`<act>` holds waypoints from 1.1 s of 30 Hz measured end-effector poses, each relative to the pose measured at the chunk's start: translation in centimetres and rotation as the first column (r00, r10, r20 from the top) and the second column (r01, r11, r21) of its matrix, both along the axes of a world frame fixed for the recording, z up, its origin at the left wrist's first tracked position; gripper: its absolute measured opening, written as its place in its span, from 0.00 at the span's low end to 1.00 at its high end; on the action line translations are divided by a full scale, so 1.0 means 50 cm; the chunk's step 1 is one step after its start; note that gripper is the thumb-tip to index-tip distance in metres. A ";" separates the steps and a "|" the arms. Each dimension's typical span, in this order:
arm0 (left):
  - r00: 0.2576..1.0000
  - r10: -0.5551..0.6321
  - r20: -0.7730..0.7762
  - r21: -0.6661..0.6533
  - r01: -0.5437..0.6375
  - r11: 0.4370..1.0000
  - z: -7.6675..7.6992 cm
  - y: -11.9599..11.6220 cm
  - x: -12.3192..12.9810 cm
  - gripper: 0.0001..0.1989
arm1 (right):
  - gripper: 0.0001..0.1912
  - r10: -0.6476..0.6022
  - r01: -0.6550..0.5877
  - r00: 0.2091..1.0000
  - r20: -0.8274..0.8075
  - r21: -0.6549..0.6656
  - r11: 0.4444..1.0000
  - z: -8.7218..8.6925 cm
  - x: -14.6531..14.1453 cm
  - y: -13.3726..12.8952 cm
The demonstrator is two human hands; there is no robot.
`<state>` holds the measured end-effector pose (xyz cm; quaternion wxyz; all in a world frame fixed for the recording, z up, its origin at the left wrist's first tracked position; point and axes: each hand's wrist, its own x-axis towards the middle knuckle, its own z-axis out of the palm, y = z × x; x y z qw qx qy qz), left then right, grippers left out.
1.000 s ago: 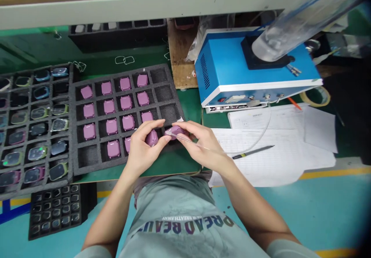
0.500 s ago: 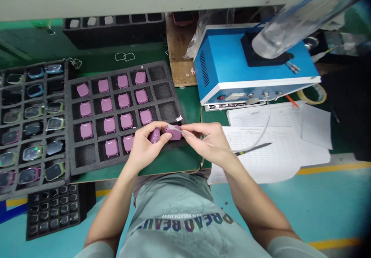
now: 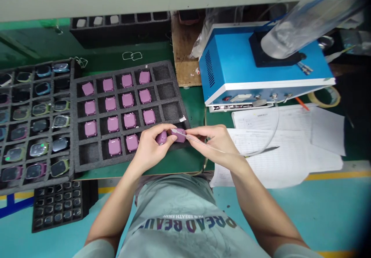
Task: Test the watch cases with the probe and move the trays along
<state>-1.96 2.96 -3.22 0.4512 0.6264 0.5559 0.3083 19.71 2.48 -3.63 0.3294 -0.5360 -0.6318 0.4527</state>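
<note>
My left hand grips a pink watch case in its fingers, over the lower right of a black foam tray. A second pink watch case sits just right of those fingers, at the tray's edge. My right hand pinches a thin transparent tube, whose tip touches the second case. Several pink cases stand in the tray's cells, and a few cells hold none. The hands hide part of the tray's bottom row.
Left of the foam tray, a second tray holds several finished watches. A blue machine stands to the right, behind papers and a tape roll. A small black tray sits below the bench edge.
My hands have drawn closer together, bringing the pink cases nearer each other. The tube tip now meets the right case. The whole view has shifted slightly.
</note>
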 end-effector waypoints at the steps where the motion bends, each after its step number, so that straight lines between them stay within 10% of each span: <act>1: 1.000 0.003 -0.003 0.001 -0.003 1.000 0.000 0.000 0.000 0.09 | 0.13 -0.002 0.002 1.000 -0.002 0.001 1.000 0.001 0.001 0.001; 15: 0.975 0.008 -0.221 0.047 0.002 0.999 0.000 -0.009 0.006 0.09 | 0.09 -0.325 0.308 0.926 0.190 0.111 0.945 -0.026 -0.021 -0.011; 20: 0.950 0.142 -0.276 0.188 -0.091 0.978 0.011 -0.018 0.011 0.12 | 0.08 -0.306 0.307 0.951 0.037 -0.006 0.952 -0.010 0.006 -0.010; 27: 0.831 0.320 0.455 -0.182 -0.265 0.947 -0.006 -0.011 0.009 0.18 | 0.09 -0.193 0.181 0.968 -0.157 -0.088 0.979 0.033 -0.069 -0.003; 33: 0.811 0.350 0.469 -0.195 -0.291 0.937 -0.037 -0.010 0.010 0.14 | 0.07 -0.168 0.153 0.977 -0.128 -0.113 0.982 0.052 -0.100 0.013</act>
